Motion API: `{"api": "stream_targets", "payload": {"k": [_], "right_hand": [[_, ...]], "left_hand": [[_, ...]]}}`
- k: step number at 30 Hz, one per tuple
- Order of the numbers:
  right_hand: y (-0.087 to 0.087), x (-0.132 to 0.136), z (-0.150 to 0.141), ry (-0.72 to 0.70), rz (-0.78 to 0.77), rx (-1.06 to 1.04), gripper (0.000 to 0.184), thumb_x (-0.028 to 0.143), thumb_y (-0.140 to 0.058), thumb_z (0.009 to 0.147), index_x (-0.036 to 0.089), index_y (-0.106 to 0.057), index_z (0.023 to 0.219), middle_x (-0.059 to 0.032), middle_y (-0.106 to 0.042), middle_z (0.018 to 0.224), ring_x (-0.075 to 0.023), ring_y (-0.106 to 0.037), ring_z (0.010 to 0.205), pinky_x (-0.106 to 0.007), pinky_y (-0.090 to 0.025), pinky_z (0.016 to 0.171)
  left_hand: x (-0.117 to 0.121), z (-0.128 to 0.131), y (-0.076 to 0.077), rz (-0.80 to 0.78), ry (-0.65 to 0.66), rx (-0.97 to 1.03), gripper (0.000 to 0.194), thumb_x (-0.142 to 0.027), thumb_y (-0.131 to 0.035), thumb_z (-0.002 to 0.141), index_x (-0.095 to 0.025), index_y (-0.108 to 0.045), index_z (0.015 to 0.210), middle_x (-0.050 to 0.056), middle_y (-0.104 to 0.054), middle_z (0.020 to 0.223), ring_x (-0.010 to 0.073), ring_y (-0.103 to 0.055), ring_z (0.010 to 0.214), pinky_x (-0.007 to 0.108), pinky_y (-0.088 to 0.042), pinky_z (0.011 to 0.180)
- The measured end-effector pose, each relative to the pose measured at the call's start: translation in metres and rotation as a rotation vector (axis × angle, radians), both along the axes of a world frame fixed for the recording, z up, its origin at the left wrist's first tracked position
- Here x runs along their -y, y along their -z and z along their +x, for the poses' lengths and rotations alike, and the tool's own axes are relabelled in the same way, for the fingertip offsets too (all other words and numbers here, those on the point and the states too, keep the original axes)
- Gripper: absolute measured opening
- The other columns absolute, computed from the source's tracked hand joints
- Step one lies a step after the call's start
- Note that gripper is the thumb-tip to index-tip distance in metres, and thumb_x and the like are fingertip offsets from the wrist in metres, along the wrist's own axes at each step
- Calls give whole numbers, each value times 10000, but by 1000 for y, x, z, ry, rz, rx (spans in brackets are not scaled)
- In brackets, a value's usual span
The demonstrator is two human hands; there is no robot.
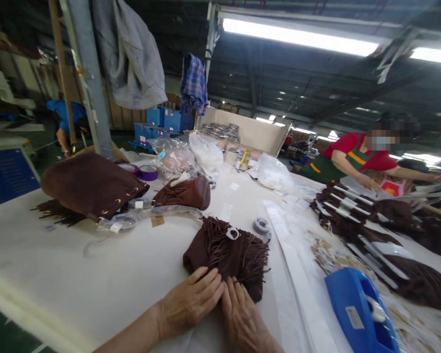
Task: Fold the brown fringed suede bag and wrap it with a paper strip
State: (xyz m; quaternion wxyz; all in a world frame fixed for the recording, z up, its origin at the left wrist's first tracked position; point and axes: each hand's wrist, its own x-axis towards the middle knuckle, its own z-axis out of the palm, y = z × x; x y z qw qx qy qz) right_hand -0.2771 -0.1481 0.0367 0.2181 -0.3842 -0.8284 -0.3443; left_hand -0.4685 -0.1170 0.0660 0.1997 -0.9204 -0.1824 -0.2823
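A dark brown fringed bag (228,260) lies on the white table right in front of me, with a round, pale-rimmed piece near its top. My left hand (193,299) rests on the bag's near edge, fingers stretched out. Beside it, my right hand (242,311) lies flat on the same edge, its fingers straight and nearly touching the left fingertips. Neither palm is visible. Just beyond the bag sits a small grey roll of tape (261,225).
Left on the table (40,274) are a large brown bag (84,184), a smaller brown bag (193,193) and a purple tape roll (148,172). A blue tape dispenser (353,309) stands at right. A co-worker (347,157) leans over stacked brown fringed pieces (353,211).
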Motion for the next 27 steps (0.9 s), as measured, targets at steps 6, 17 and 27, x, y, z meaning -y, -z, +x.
{"api": "stream_targets", "payload": {"k": [6,17,27], "right_hand": [[0,0,-1,29,25,-61,414,1,-260,764,47,-580,1022,-154,-657,980,-235,-574,967,-360,-372,881],[0,-1,-8,48,114,-143,411,19,-216,822,75,-608,933,-131,-676,913,-229,-599,897,-362,-371,862],[8,-3,-6,34,147,-176,398,25,-246,820,93,-624,924,-128,-677,899,-218,-597,894,-354,-382,866]], "left_hand": [[-19,18,11,55,-7,-49,303,-183,-346,899,-89,-547,1104,104,-614,1097,221,-499,1080,368,-338,975],[-11,-5,-57,-247,-796,-131,240,-214,-435,859,-97,-613,970,140,-595,865,280,-528,773,415,-385,658],[-26,36,-32,-493,-569,-227,257,-130,-429,832,-191,-590,1023,93,-587,1071,252,-511,995,404,-376,815]]}}
